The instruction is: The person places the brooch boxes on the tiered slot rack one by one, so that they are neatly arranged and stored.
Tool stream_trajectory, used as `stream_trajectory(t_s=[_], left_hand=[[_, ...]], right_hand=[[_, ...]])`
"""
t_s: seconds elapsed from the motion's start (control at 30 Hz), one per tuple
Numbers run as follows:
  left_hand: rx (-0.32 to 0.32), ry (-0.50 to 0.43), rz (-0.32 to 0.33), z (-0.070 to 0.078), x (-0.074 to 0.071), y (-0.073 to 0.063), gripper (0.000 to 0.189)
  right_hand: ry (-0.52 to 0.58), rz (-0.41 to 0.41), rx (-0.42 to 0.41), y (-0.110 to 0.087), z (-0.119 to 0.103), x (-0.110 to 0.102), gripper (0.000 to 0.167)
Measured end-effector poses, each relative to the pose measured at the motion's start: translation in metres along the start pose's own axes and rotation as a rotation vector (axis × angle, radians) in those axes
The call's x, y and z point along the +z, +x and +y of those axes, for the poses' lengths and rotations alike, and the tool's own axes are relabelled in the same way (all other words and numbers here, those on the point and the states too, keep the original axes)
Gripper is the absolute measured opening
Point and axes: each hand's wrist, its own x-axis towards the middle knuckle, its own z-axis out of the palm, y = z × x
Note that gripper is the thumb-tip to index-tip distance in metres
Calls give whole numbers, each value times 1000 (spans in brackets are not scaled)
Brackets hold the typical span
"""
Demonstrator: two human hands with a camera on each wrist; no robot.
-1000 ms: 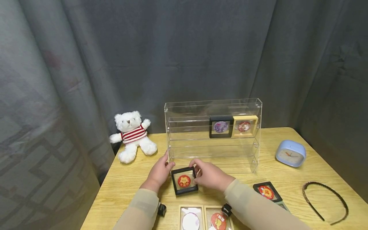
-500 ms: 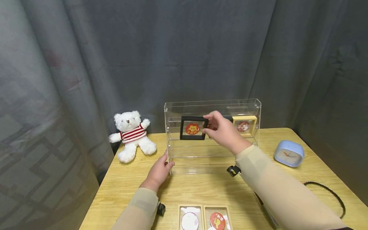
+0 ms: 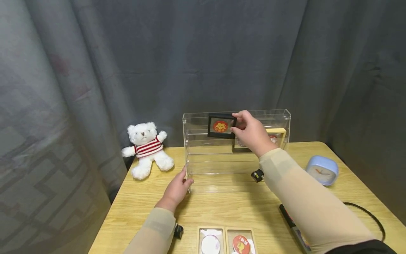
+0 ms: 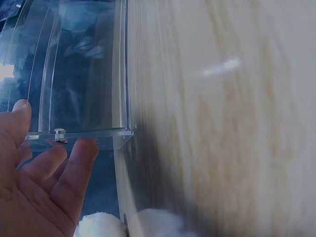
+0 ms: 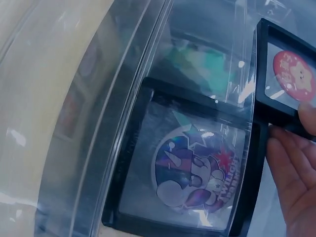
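My right hand (image 3: 252,137) pinches the right edge of a black display frame (image 3: 220,126) holding a round red badge with a yellow figure. The frame is up at the top tier of a clear acrylic display rack (image 3: 219,174). In the right wrist view, a black frame with a purple pony badge (image 5: 195,170) stands in the rack just below and beside the held frame. A yellow frame (image 3: 275,131), partly behind my right hand, stands to its right. With thumb in front and fingers behind, my left hand (image 3: 175,191) grips the rack's lower left side panel.
Two light wooden frames (image 3: 225,240) with badges lie at the table's front. A white teddy bear (image 3: 147,150) sits left of the rack. A blue clock (image 3: 322,170) and a dark headband (image 3: 369,213) are on the right. More frames (image 3: 295,227) lie partly under my right sleeve.
My right hand has lifted the black frame with the red badge from near the table up to the rack's top tier, and a little rightward lately. My left hand stays at the rack's side.
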Motion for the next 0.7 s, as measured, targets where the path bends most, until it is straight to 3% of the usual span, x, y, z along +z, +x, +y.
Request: stream_trajectory(t_s=[0.23, 0.53, 0.7], left_hand=[[-18, -3, -7, 1, 0, -1, 70], [-3, 10, 2, 0, 2, 1, 70], [-28, -1, 0, 1, 1, 0, 70]], right_hand=[[-56, 14, -55, 1, 5, 6, 45], [-124, 9, -45, -3, 11, 13, 45], [-160, -2, -87, -3, 14, 16, 39]])
